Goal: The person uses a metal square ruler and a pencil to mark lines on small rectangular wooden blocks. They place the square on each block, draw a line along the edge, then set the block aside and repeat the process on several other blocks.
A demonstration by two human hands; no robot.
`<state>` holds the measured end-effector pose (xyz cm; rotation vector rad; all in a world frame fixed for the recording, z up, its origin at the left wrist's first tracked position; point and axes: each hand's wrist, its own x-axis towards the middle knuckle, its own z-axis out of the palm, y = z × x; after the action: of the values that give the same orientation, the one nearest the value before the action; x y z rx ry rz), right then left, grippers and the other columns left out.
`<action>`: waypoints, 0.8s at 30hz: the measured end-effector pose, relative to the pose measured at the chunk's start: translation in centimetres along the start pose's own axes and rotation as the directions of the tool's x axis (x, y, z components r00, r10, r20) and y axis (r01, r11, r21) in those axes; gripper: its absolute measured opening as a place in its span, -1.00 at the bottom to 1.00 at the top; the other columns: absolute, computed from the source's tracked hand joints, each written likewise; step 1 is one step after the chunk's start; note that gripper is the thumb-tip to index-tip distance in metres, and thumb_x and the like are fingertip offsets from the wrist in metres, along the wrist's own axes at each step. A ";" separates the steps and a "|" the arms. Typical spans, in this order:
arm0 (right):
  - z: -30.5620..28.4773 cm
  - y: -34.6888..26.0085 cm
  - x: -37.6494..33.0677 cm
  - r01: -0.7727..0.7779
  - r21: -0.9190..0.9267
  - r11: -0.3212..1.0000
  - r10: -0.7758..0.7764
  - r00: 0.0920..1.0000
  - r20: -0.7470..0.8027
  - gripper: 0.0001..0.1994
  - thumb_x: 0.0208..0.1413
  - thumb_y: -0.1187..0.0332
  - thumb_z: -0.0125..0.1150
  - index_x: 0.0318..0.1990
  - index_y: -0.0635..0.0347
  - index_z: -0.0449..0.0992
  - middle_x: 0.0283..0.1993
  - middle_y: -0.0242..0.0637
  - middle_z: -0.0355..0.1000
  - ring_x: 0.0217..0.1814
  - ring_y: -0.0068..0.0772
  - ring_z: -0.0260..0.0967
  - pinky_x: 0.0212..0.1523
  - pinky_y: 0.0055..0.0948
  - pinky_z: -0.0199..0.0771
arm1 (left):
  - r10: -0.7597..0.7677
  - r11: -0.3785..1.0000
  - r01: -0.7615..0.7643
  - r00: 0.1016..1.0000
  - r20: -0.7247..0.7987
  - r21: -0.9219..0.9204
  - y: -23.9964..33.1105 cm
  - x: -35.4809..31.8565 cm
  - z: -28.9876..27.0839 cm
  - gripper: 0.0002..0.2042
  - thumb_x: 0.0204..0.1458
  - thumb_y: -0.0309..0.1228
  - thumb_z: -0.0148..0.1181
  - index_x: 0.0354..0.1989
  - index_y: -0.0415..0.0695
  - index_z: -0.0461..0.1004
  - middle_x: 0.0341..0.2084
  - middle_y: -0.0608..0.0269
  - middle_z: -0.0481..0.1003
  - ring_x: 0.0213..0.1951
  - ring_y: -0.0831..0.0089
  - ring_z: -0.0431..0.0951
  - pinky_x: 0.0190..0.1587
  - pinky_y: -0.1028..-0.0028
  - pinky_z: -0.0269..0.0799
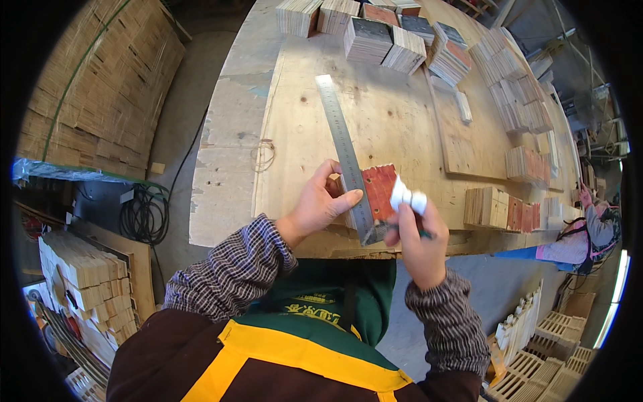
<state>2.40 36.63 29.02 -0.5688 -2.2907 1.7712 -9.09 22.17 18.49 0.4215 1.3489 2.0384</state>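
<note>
On the near edge of the wide plywood workbench (375, 127), a long steel ruler (343, 151) is lying at a slant, its far end reaching toward the far stacks of cut wood pieces (395, 43). The ruler is resting across a small stack of red-faced wood blocks (379, 191), which is sitting at the bench's near edge, between the two hands. The left hand (320, 204) is pressing down there, its fingers curled around the left side of the stack and its thumb laid on the ruler. Just right of the blocks, the right hand (416, 241) is closing around a dark pen-like marker (423, 234) and a crumpled white scrap (406, 197), touching the blocks' right edge. Farther right, more block stacks (499, 208) are standing along the edge.
</note>
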 end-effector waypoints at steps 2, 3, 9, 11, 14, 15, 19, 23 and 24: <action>0.9 0.4 2.2 -0.018 0.058 0.998 0.020 0.999 -0.028 -0.81 0.29 0.44 0.03 -0.05 0.38 0.43 -0.37 -0.27 0.49 -0.47 -0.58 0.47 -0.46 -0.60 0.49 | 0.023 0.999 -0.024 1.000 -0.016 -0.026 -0.3 0.1 0.3 -0.65 0.07 -0.45 0.30 -0.09 -0.14 0.22 -0.40 0.24 0.54 -0.39 0.64 0.50 -0.33 0.60 0.45; 1.5 0.7 3.4 0.044 0.074 0.996 -0.043 0.999 -0.009 -0.81 0.30 0.44 0.04 -0.05 0.38 0.43 -0.34 -0.26 0.50 -0.45 -0.56 0.48 -0.44 -0.60 0.50 | 0.034 0.999 -0.035 0.999 -0.029 -0.038 -0.5 0.2 0.4 -0.65 0.08 -0.45 0.30 -0.10 -0.14 0.22 -0.41 0.26 0.53 -0.40 0.64 0.50 -0.34 0.61 0.44; -2.9 2.5 4.3 0.588 -0.506 0.631 -0.731 0.669 -0.133 -0.77 0.30 0.44 0.07 0.03 0.37 0.40 -0.18 -0.22 0.49 -0.22 -0.52 0.48 -0.24 -0.54 0.50 | -0.040 0.994 0.040 0.999 0.001 0.100 -0.8 -0.4 -1.0 -0.29 0.00 -0.38 0.38 0.28 -0.20 0.09 -0.08 0.07 0.46 -0.16 0.51 0.50 -0.10 0.50 0.46; -4.7 4.0 1.6 0.369 -0.465 0.805 -0.553 0.752 -0.360 -0.72 0.27 0.42 0.12 0.08 0.35 0.37 -0.13 -0.25 0.46 -0.15 -0.57 0.41 -0.19 -0.56 0.47 | 0.008 0.983 -0.014 0.999 0.033 0.183 -1.0 -1.7 -1.6 -0.07 -0.09 -0.30 0.45 0.38 -0.20 -0.07 0.06 -0.02 0.36 0.00 0.37 0.42 0.05 0.38 0.38; -3.3 6.8 -2.4 0.003 0.080 0.997 0.038 0.863 -0.503 -0.67 0.25 0.41 0.15 0.11 0.32 0.32 -0.10 -0.30 0.41 -0.16 -0.60 0.36 -0.19 -0.59 0.46 | 0.207 0.812 -0.209 0.976 0.066 0.544 -1.9 -2.9 -1.0 0.13 -0.22 -0.22 0.52 0.45 -0.22 -0.19 0.14 -0.10 0.27 0.14 0.16 0.30 0.21 0.25 0.23; -1.8 7.4 -3.5 0.040 0.192 0.981 0.059 0.874 -0.483 -0.66 0.24 0.42 0.16 0.11 0.30 0.30 -0.11 -0.33 0.40 -0.19 -0.59 0.36 -0.22 -0.60 0.46 | 0.293 0.680 -0.282 0.951 0.101 0.677 -2.2 -3.0 -0.5 0.17 -0.26 -0.19 0.54 0.46 -0.22 -0.22 0.14 -0.12 0.26 0.16 0.10 0.26 0.26 0.22 0.17; 1.5 7.8 -3.4 0.054 0.554 0.831 0.226 0.877 -0.425 -0.63 0.20 0.42 0.23 0.10 0.27 0.29 -0.11 -0.33 0.39 -0.17 -0.55 0.37 -0.24 -0.54 0.49 | 0.281 0.818 -0.244 0.960 0.008 0.521 -2.1 -2.2 1.3 -0.07 -0.23 -0.24 0.52 0.31 -0.28 0.09 0.21 -0.14 0.23 0.28 0.01 0.14 0.33 0.16 0.02; 2.9 6.6 -3.6 0.116 0.599 0.792 0.202 0.876 -0.437 -0.63 0.18 0.43 0.24 0.10 0.25 0.30 -0.12 -0.32 0.39 -0.17 -0.53 0.38 -0.24 -0.50 0.50 | 0.238 0.856 -0.283 0.959 0.157 0.433 -0.4 -1.9 1.4 -0.31 -0.05 -0.51 0.41 0.24 -0.26 0.14 0.14 0.10 0.31 0.16 0.35 0.35 0.22 0.32 0.29; 3.2 6.4 -3.7 0.061 0.635 0.770 0.297 0.847 -0.442 -0.64 0.19 0.46 0.22 0.10 0.26 0.30 -0.11 -0.31 0.40 -0.18 -0.52 0.39 -0.24 -0.49 0.51 | 0.233 0.882 -0.274 0.961 0.152 0.382 -0.2 -1.9 1.6 -0.30 -0.06 -0.51 0.41 0.24 -0.27 0.14 0.14 0.10 0.31 0.16 0.35 0.35 0.22 0.33 0.29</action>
<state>5.72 33.65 22.31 -0.9271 -1.2097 1.9732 -6.71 22.02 19.14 0.9161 1.7259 1.9012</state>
